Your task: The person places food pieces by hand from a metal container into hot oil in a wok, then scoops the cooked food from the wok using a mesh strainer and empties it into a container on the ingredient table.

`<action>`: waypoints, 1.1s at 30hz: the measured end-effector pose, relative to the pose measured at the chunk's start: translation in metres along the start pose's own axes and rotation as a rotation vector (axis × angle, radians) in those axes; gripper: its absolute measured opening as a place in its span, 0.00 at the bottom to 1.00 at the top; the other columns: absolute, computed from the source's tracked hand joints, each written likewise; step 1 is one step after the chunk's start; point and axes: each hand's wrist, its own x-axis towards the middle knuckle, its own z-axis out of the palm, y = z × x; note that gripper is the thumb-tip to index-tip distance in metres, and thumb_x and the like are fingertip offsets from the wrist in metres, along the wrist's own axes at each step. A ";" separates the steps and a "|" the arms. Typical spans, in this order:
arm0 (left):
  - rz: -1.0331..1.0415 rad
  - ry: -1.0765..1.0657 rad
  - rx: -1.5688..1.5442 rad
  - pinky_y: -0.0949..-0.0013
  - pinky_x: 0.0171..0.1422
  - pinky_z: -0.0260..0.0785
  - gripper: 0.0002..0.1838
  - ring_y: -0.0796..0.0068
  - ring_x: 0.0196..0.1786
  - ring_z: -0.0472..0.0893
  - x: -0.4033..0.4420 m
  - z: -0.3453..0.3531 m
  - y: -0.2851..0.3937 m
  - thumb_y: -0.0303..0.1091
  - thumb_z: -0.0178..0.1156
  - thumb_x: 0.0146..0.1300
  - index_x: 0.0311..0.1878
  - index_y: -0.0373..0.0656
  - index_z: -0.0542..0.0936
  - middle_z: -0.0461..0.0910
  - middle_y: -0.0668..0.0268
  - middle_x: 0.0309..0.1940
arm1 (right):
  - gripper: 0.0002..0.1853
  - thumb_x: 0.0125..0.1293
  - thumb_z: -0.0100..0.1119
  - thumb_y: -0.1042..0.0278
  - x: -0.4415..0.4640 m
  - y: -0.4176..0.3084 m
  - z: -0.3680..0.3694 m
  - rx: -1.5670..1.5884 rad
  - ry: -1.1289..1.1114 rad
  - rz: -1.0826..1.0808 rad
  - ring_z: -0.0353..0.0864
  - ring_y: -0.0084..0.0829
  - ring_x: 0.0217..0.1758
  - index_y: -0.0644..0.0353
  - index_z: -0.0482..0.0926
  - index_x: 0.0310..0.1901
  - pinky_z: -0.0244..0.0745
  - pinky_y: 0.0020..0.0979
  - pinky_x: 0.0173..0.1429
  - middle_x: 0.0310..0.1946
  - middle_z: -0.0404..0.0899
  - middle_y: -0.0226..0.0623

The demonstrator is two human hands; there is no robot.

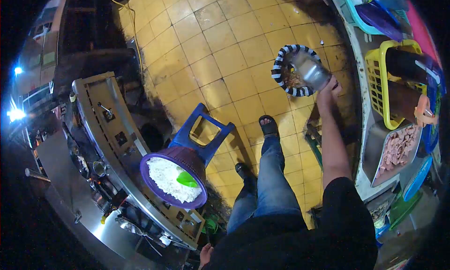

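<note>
My right hand (328, 93) grips a shiny metal container (313, 72), tilted over a waste bin (278, 66) lined with a black-and-white striped bag. Brownish scraps lie inside the bin, below the container's mouth. At the bottom edge, close to my dark shirt, my left hand (206, 254) shows only in part; it looks closed, and what it holds is too small to make out. Nearest to that hand is the metal cooking counter (154, 204). A purple tub (200, 172) of white rice (171, 180) with a green scoop (187, 179) rests on a blue stool (215, 146).
Yellow tiles (220, 59) cover the floor between the two counters. To the right stand a yellow basket (386, 87), a metal tray of sliced meat (370, 169) and colored plastic ware. A pan (77, 160) and utensils sit on the left stove. A hose (133, 24) lies at upper left.
</note>
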 end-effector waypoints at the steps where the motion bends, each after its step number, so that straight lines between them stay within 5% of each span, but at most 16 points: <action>1: -0.021 -0.040 -0.230 0.66 0.65 0.70 0.23 0.69 0.58 0.77 0.000 0.000 -0.001 0.19 0.60 0.64 0.63 0.34 0.72 0.78 0.59 0.56 | 0.30 0.72 0.51 0.62 0.000 0.011 0.001 -0.001 0.002 -0.002 0.62 0.61 0.66 0.58 0.54 0.71 0.65 0.48 0.64 0.67 0.54 0.62; 4: -0.150 -0.137 -0.711 0.63 0.67 0.69 0.22 0.67 0.61 0.75 0.010 -0.005 -0.004 0.22 0.60 0.66 0.63 0.33 0.72 0.76 0.57 0.58 | 0.29 0.74 0.49 0.58 -0.001 0.013 -0.004 -0.017 -0.243 0.036 0.61 0.59 0.68 0.60 0.56 0.70 0.65 0.48 0.65 0.67 0.54 0.63; 5: -0.263 -0.187 -0.956 0.61 0.68 0.69 0.21 0.66 0.63 0.73 0.010 -0.010 -0.011 0.23 0.58 0.68 0.63 0.32 0.71 0.76 0.55 0.58 | 0.31 0.68 0.51 0.69 -0.005 0.003 -0.006 -0.081 -0.084 -0.123 0.63 0.62 0.64 0.56 0.55 0.71 0.66 0.48 0.64 0.66 0.53 0.65; 6: -0.265 -0.182 -0.959 0.61 0.68 0.69 0.21 0.66 0.63 0.73 0.002 -0.008 -0.013 0.23 0.58 0.68 0.63 0.32 0.71 0.76 0.55 0.58 | 0.37 0.62 0.54 0.81 -0.010 -0.008 -0.010 -0.145 0.074 -0.281 0.66 0.65 0.61 0.51 0.53 0.71 0.68 0.48 0.62 0.65 0.53 0.67; 8: -0.034 -0.053 -0.084 0.55 0.73 0.64 0.21 0.63 0.66 0.70 -0.018 0.006 -0.004 0.31 0.54 0.72 0.64 0.29 0.70 0.74 0.52 0.61 | 0.37 0.62 0.54 0.81 -0.004 -0.005 -0.003 -0.085 0.012 -0.229 0.66 0.64 0.61 0.51 0.53 0.71 0.68 0.47 0.62 0.65 0.53 0.66; 11: -0.113 -0.129 -0.657 0.52 0.75 0.60 0.23 0.60 0.67 0.70 0.003 0.006 -0.018 0.37 0.50 0.74 0.64 0.29 0.69 0.72 0.50 0.63 | 0.37 0.62 0.54 0.81 -0.008 0.000 -0.006 -0.200 -0.094 -0.229 0.66 0.62 0.61 0.51 0.53 0.72 0.68 0.46 0.63 0.65 0.55 0.64; 14: -0.090 -0.208 -0.794 0.51 0.75 0.59 0.24 0.59 0.68 0.69 0.006 0.000 -0.039 0.38 0.48 0.75 0.65 0.29 0.68 0.72 0.49 0.63 | 0.36 0.63 0.54 0.79 -0.014 -0.013 -0.014 -0.315 -0.165 -0.185 0.66 0.58 0.63 0.51 0.53 0.72 0.68 0.46 0.63 0.64 0.58 0.61; 17: -0.087 -0.158 -0.642 0.52 0.75 0.59 0.24 0.59 0.67 0.71 -0.005 0.009 -0.044 0.37 0.46 0.76 0.65 0.29 0.68 0.72 0.49 0.63 | 0.29 0.64 0.55 0.75 -0.019 -0.012 -0.028 -0.233 0.134 -0.290 0.71 0.53 0.60 0.52 0.64 0.68 0.69 0.45 0.61 0.57 0.69 0.57; 18: -0.072 -0.149 -0.657 0.52 0.75 0.59 0.24 0.59 0.67 0.71 -0.010 0.010 -0.042 0.37 0.46 0.76 0.65 0.29 0.68 0.72 0.49 0.63 | 0.23 0.66 0.53 0.73 -0.010 -0.033 -0.056 -0.214 -0.183 -0.015 0.74 0.51 0.55 0.54 0.70 0.63 0.71 0.43 0.59 0.52 0.73 0.54; 20: -0.123 -0.290 -0.568 0.54 0.72 0.63 0.25 0.57 0.64 0.74 -0.015 0.020 -0.031 0.42 0.50 0.73 0.67 0.35 0.70 0.75 0.51 0.61 | 0.14 0.69 0.49 0.68 0.001 0.011 -0.005 -0.347 -0.302 -0.187 0.80 0.46 0.45 0.61 0.81 0.49 0.74 0.41 0.53 0.39 0.80 0.50; 21: -0.028 -0.215 -0.634 0.54 0.72 0.63 0.25 0.57 0.64 0.74 -0.017 0.022 -0.025 0.42 0.50 0.73 0.67 0.35 0.70 0.75 0.51 0.61 | 0.14 0.69 0.49 0.69 -0.002 0.018 0.011 -0.325 -0.299 -0.245 0.79 0.48 0.47 0.60 0.76 0.54 0.74 0.43 0.54 0.44 0.77 0.51; 23: 0.150 -0.189 0.297 0.61 0.62 0.71 0.25 0.70 0.55 0.78 -0.016 0.032 -0.018 0.37 0.54 0.73 0.69 0.37 0.67 0.78 0.59 0.57 | 0.22 0.68 0.50 0.72 -0.016 0.016 0.024 -0.221 -0.114 -0.341 0.76 0.53 0.51 0.58 0.65 0.63 0.73 0.45 0.56 0.54 0.70 0.54; 26: -0.023 -0.027 -0.177 0.56 0.73 0.61 0.21 0.63 0.64 0.72 -0.042 0.073 -0.001 0.30 0.59 0.69 0.64 0.41 0.73 0.75 0.60 0.61 | 0.33 0.67 0.52 0.76 -0.020 0.028 0.034 -0.175 0.075 -0.391 0.74 0.57 0.56 0.56 0.53 0.72 0.73 0.48 0.58 0.64 0.63 0.56; 29: 0.003 -0.067 -0.511 0.59 0.69 0.66 0.19 0.64 0.62 0.75 -0.050 0.078 0.021 0.27 0.57 0.70 0.63 0.39 0.73 0.77 0.58 0.58 | 0.38 0.63 0.52 0.81 0.001 0.058 0.062 -0.045 -0.145 -0.194 0.72 0.60 0.59 0.50 0.51 0.73 0.73 0.49 0.58 0.67 0.55 0.60; 32: -0.037 0.013 -0.350 0.59 0.69 0.67 0.18 0.64 0.62 0.75 -0.041 0.085 0.006 0.27 0.55 0.70 0.62 0.39 0.74 0.77 0.56 0.58 | 0.39 0.62 0.52 0.83 0.000 0.040 0.060 0.191 0.082 -0.355 0.74 0.61 0.56 0.48 0.52 0.74 0.74 0.49 0.57 0.66 0.54 0.61; 33: -0.030 0.010 -0.356 0.59 0.69 0.67 0.18 0.64 0.62 0.75 -0.037 0.083 -0.009 0.27 0.55 0.70 0.62 0.39 0.74 0.77 0.56 0.58 | 0.40 0.61 0.53 0.83 -0.004 0.033 0.048 -0.046 -0.023 -0.331 0.75 0.60 0.56 0.48 0.53 0.73 0.73 0.49 0.57 0.65 0.56 0.61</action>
